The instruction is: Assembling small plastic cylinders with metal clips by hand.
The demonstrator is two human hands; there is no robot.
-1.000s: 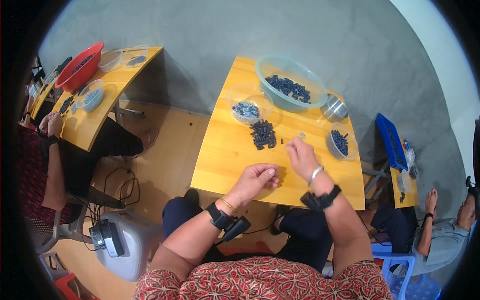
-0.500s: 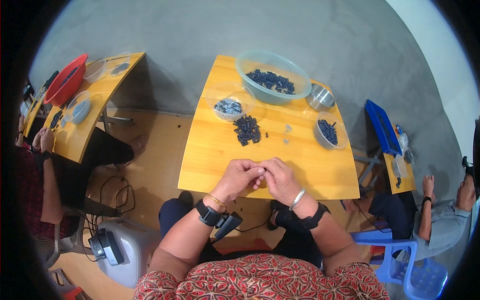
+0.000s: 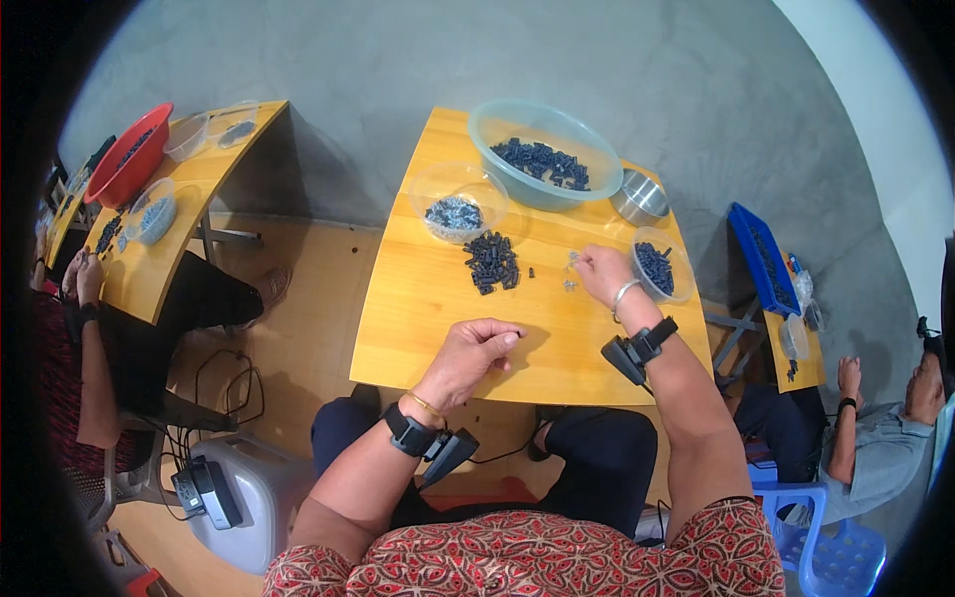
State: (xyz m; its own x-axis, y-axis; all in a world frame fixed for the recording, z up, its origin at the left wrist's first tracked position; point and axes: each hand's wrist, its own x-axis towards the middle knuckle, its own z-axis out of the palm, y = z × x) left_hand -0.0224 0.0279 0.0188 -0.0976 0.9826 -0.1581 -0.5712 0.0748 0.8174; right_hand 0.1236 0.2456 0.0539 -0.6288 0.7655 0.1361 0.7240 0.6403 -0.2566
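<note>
Above the near edge of the table, my left hand [image 3: 466, 360] is closed in a pinch, with a small black piece [image 3: 521, 333] just showing at the thumb and fingertip. My right hand [image 3: 603, 276] reaches further out, its fingertips together over small shiny clear or silvery bits [image 3: 569, 286]. Whatever lies between those fingertips is too small to make out. Beside my right hand stands a clear tub of black pieces [image 3: 655, 269]. A loose heap of short black pieces [image 3: 491, 263] lies left of centre, one single piece [image 3: 531, 273] apart from it.
At the back stand a large pale-green basin [image 3: 545, 154] of black pieces, a clear bowl [image 3: 458, 204] of shiny bits and a round metal tin [image 3: 640, 197]. Co-workers sit left and right, at tables with a red basin [image 3: 129, 159] and a blue tray [image 3: 761, 257].
My hands were together above the near edge. The right hand has moved away, forward and right, to the shiny bits; the left has stayed nearly in place, still pinching.
</note>
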